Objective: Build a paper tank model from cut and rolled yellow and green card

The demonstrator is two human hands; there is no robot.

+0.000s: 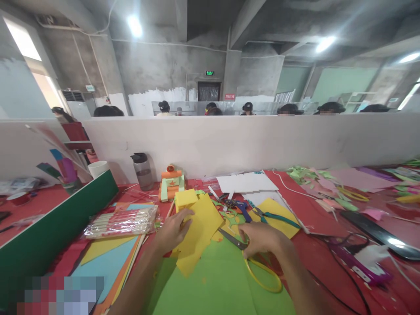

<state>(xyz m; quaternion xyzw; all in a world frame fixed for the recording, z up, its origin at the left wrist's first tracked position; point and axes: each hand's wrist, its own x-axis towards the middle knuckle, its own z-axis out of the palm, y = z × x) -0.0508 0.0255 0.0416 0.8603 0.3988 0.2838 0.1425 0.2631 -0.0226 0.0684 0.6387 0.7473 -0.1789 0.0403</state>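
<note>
My left hand (171,230) grips a yellow foam sheet (198,229) and holds it above a light green sheet (216,284). My right hand (262,238) is closed around yellow-handled scissors (259,269). Their blades (231,238) point left towards the yellow sheet's edge. A small yellow piece (185,197) lies just behind the sheet.
A paper model in orange and green (171,183) stands near a water bottle (142,170). A packet of sticks (120,221) lies on coloured sheets to the left, beside a green divider (49,232). Teal-handled scissors (272,215), white paper (246,181), scraps and a glue gun (357,262) are on the right.
</note>
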